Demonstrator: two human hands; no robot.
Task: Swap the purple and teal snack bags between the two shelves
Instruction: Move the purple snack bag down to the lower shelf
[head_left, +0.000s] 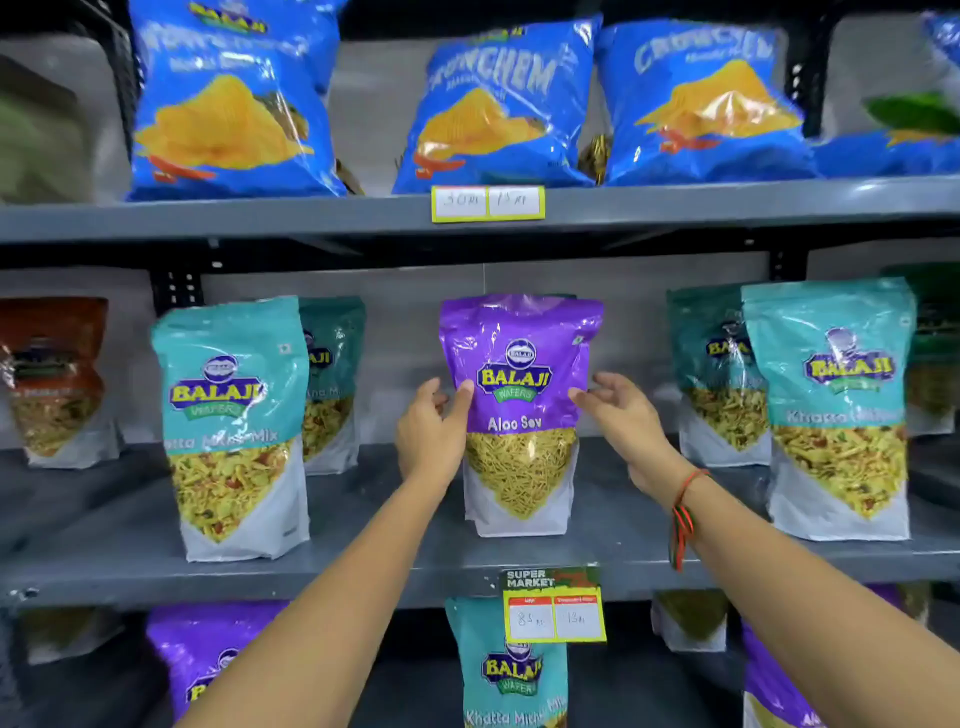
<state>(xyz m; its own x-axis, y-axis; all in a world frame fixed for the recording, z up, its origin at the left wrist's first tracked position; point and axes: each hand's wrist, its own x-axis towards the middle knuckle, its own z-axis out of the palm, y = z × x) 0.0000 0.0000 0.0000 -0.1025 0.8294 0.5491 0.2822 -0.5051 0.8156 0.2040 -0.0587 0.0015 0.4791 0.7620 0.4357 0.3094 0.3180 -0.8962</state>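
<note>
A purple Aloo Sev snack bag (519, 364) stands upright at the centre of the middle shelf (104, 551). My left hand (428, 434) grips its left edge, thumb on the front and fingers behind. My right hand (621, 415) is at its right edge with fingers spread and only the thumb tip touching. Teal snack bags stand on the same shelf, at the left (234, 415) and at the right (831, 405). On the lower shelf a teal bag (509, 670) stands in the middle between purple bags, one at the left (208, 654) and one at the right (769, 686).
Blue chip bags (498, 109) line the top shelf (208, 218). More teal bags (719, 374) stand behind the front ones, and an orange-brown bag (52, 374) is at the far left. Yellow price tags (553, 613) hang on the shelf edges.
</note>
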